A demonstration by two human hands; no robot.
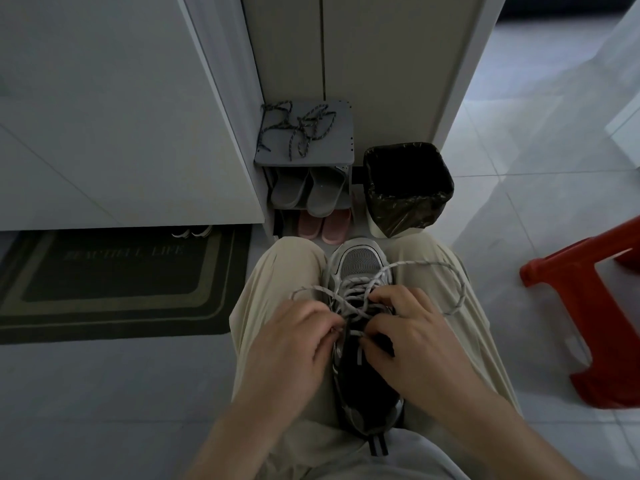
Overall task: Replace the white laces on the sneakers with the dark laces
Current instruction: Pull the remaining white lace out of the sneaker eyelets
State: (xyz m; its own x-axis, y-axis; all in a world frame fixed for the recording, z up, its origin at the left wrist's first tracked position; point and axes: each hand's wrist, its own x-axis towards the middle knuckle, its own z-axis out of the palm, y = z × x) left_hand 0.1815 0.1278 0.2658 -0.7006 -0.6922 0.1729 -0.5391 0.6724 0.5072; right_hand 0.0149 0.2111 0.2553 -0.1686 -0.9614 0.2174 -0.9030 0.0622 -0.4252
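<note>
A grey and black sneaker (362, 261) lies between my knees on my lap, toe pointing away. A white speckled lace (446, 271) is threaded through its eyelets, with loose loops spilling to both sides. My left hand (294, 337) pinches the lace at the left side of the tongue. My right hand (412, 334) pinches the lace at the right eyelets, fingers curled. The dark laces (298, 128) lie in a tangle on top of a small grey shoe rack (341, 147) ahead.
The rack holds grey slippers (308, 192) and pink slippers (323, 225). A bin with a black bag (408, 188) stands right of it. A red plastic stool (595, 306) is at my right, a dark doormat (114, 285) at my left, white cabinets behind.
</note>
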